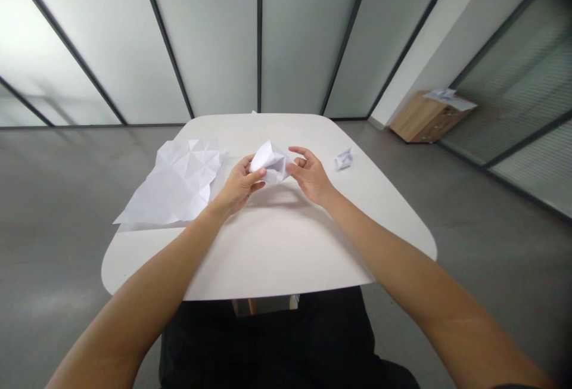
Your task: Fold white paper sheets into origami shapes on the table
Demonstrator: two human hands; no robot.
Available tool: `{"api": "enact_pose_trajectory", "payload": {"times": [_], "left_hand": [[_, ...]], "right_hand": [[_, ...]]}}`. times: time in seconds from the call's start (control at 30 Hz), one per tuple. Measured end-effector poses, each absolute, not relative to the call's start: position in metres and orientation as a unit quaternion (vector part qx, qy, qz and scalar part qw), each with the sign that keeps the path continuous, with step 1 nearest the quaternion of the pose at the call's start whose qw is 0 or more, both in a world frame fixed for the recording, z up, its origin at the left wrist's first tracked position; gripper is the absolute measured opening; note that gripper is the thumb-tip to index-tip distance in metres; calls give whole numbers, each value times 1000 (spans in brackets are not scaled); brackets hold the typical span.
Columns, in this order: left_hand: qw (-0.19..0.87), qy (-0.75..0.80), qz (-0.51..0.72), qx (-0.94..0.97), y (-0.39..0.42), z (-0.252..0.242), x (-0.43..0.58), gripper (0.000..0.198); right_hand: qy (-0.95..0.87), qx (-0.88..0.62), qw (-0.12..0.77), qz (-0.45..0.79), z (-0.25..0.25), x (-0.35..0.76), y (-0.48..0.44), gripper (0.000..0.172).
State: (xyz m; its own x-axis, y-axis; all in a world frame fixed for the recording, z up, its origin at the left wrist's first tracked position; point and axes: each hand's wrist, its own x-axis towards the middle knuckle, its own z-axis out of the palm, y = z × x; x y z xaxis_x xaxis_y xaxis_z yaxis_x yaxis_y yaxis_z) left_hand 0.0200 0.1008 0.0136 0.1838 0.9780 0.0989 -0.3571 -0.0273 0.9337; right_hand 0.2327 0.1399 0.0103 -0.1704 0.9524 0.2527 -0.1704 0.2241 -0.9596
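forearms: both bare, reaching in from the near edge and converging mid-counter
counter: white rounded-corner counter [268, 246]
left hand [239, 186]: clamped on the small folded white paper shape [269, 162], thumb on its near face, fingers behind
right hand [310, 177]: loose, fingers spread and curled, thumb tip touching the shape's right side
shape position: held just above the counter's middle, between the two hands
shape orientation: pointed corner faces up and away; long axis runs roughly hand to hand, slightly tilted
shape look: puffed, several creased facets, shaded underside
left of hands: large creased white paper sheets [179, 183], flat, stacked
right of hands: tiny folded white paper piece [344, 158], well apart
far right: low wooden cabinet [424, 116], papers on top
back: frosted glass wall panels [214, 37]
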Motion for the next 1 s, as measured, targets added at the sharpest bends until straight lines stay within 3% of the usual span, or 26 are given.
{"api": "enact_pose_trajectory", "payload": {"times": [0.3,0.53,1.0], "left_hand": [[625,334,577,406,107,8,19,49],[617,285,619,395,106,8,26,47],[644,381,548,375,104,5,29,54]], "right_hand": [[-588,-284,501,568,10,229,132,82],[-527,-282,475,646,12,223,125,75],[-460,-278,571,620,12,219,127,66]]}}
